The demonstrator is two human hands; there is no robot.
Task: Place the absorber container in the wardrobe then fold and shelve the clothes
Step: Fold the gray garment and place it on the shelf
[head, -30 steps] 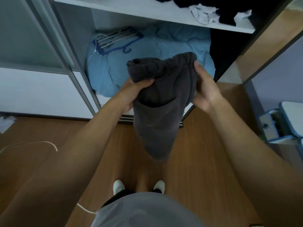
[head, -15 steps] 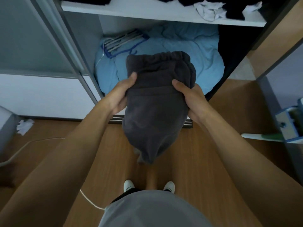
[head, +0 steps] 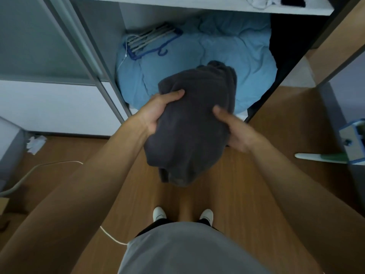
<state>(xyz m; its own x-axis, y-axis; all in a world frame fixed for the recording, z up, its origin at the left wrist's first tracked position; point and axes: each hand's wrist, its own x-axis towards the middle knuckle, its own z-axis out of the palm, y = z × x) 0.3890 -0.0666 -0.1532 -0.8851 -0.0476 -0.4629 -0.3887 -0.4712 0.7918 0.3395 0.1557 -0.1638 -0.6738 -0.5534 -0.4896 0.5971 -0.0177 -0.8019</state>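
Observation:
A dark grey garment [head: 189, 125], folded into a thick bundle, hangs in front of the open wardrobe. My left hand [head: 158, 110] grips its left edge with the thumb on top. My right hand [head: 235, 131] holds the right side, thumb pressed on the cloth, fingers underneath and blurred. The white wardrobe shelf [head: 207, 5] runs along the top of the view with white and dark clothes [head: 262, 1] on it. No absorber container is visible.
A light blue duvet [head: 227, 56] fills the wardrobe floor, with blue and white hangers [head: 150, 41] lying on it. A sliding door frame [head: 94, 62] stands at left. A white cable [head: 110, 237] crosses the wooden floor. A blue-edged object [head: 353, 139] sits at right.
The garment has been folded shorter and lowered a little. My hands have shifted down its sides, and the camera has tilted downward.

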